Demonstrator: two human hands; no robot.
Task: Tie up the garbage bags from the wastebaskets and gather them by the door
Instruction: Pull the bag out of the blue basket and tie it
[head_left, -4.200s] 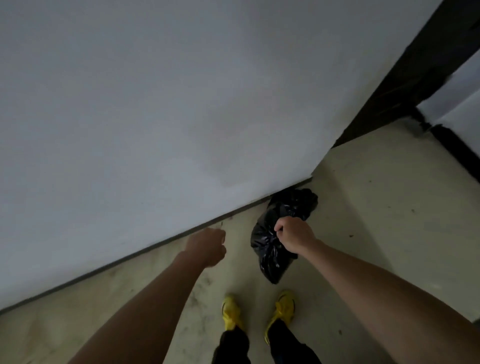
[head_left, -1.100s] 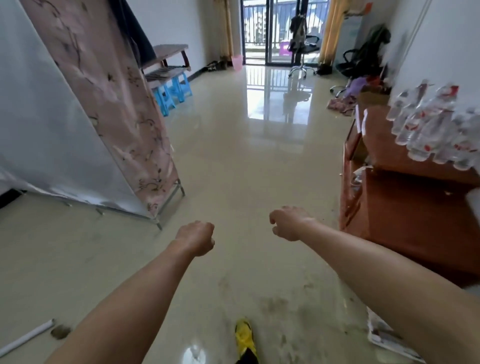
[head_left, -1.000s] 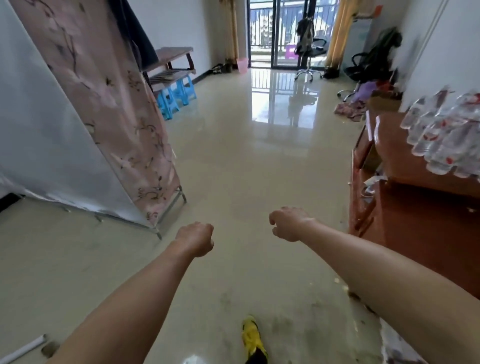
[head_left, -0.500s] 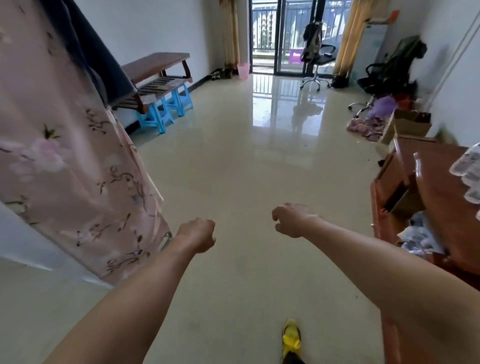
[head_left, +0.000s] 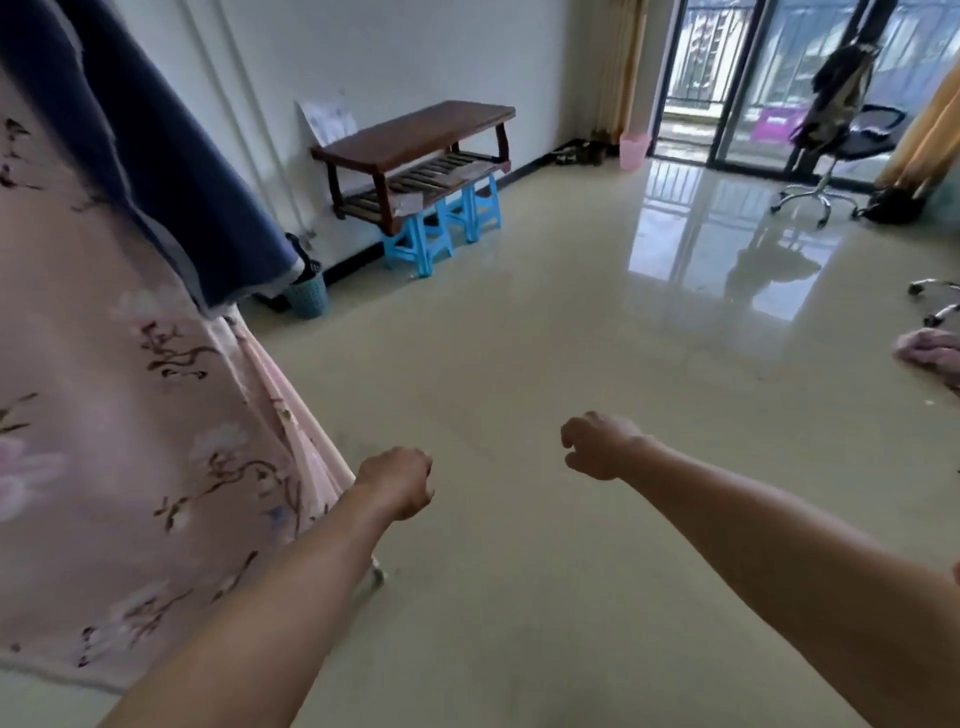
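The view is swinging left and moving deeper into the room: the brown cabinet with its water bottles is gone from the right edge, and the pink flowered cloth (head_left: 130, 415) is now filling the left side. A teal wastebasket (head_left: 307, 295) is coming into sight beside the wall, under a hanging blue cloth (head_left: 156, 156), while the wooden bench (head_left: 415, 150) and blue stools (head_left: 441, 223) are looming larger. The right hand (head_left: 602, 447), gripping a black bag four seconds ago, is now hanging empty and loosely curled.
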